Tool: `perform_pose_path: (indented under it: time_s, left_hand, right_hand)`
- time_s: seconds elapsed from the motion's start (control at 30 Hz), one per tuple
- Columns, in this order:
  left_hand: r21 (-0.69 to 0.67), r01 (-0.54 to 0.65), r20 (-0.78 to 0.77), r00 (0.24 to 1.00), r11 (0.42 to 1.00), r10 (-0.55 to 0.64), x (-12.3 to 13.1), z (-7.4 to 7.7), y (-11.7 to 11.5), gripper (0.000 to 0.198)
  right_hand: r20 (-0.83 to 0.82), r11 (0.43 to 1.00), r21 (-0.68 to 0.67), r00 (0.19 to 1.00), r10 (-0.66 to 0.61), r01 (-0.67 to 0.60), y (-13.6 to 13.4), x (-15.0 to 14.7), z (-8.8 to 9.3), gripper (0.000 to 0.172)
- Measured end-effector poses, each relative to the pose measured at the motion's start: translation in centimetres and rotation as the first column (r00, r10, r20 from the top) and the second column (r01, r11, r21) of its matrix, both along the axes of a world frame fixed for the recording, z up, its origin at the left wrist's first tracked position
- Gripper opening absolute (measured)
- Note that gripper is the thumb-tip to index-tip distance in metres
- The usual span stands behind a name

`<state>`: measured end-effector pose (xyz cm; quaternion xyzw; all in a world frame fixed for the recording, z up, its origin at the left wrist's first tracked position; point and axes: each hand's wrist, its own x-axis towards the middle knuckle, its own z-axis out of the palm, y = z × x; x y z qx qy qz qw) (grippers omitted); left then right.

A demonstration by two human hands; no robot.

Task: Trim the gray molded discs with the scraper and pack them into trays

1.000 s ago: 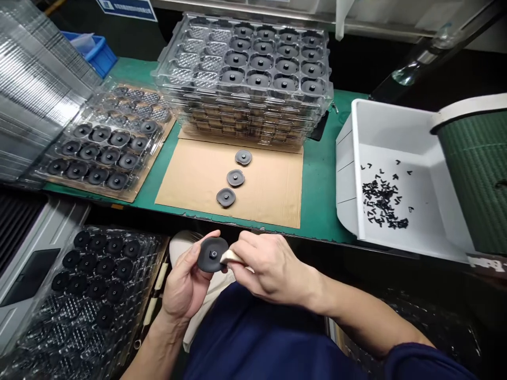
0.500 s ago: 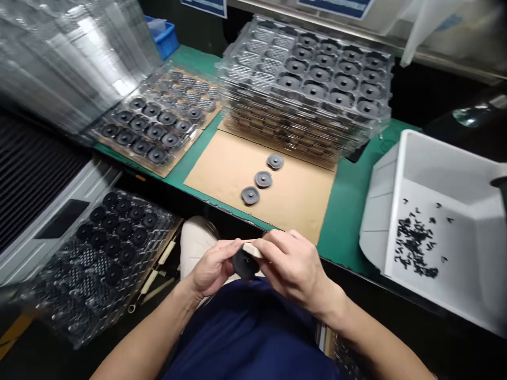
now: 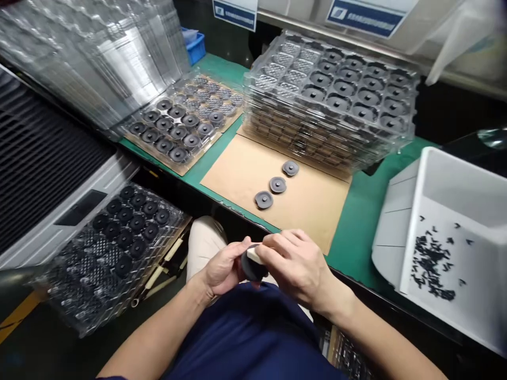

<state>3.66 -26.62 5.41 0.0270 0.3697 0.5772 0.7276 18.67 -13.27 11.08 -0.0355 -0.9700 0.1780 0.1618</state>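
Observation:
My left hand (image 3: 222, 270) is closed around the edge of a dark grey round disc (image 3: 250, 268), held low in front of my body. In the fingers of my right hand (image 3: 303, 269) is a small cream-coloured flat piece (image 3: 253, 254), lying against the disc's upper side; its exact kind cannot be made out. Beyond my hands, a sheet of brown cardboard (image 3: 233, 166) carries three grey discs in a slanting row: a near one (image 3: 263, 199), a middle one (image 3: 278, 184) and a far one (image 3: 290, 168).
Stacked clear trays (image 3: 317, 124) of discs stand behind the cardboard. A partly filled tray (image 3: 178, 132) lies left on the green bench (image 3: 224, 68), another tray (image 3: 119, 232) lower down. At right sits a white bin (image 3: 414, 211) with small black scraps (image 3: 431, 264). Empty-looking clear trays (image 3: 130, 58) lean back left.
The whole view has shifted, so the bench and hands appear further right. The cream piece has moved slightly along the disc, and the disc's face is turned a little differently.

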Motion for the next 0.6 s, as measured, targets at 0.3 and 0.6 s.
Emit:
perform_pose_path:
  time_s: [0.3, 0.6]
  left_hand:
    - [0.053, -0.415, -0.172, 0.892, 0.908, 0.418, 0.3, 1.1, -0.3, 0.042]
    - [0.062, -0.277, -0.252, 0.925, 0.959, 0.284, -0.5, 0.8, -0.7, 0.047]
  right_hand:
    - [0.017, 0.97, -0.078, 0.973, -0.231, 0.232, -1.2, -0.9, -0.6, 0.022]
    - [0.054, 0.973, -0.032, 0.973, -0.225, 0.227, -1.0, -1.1, -0.9, 0.024]
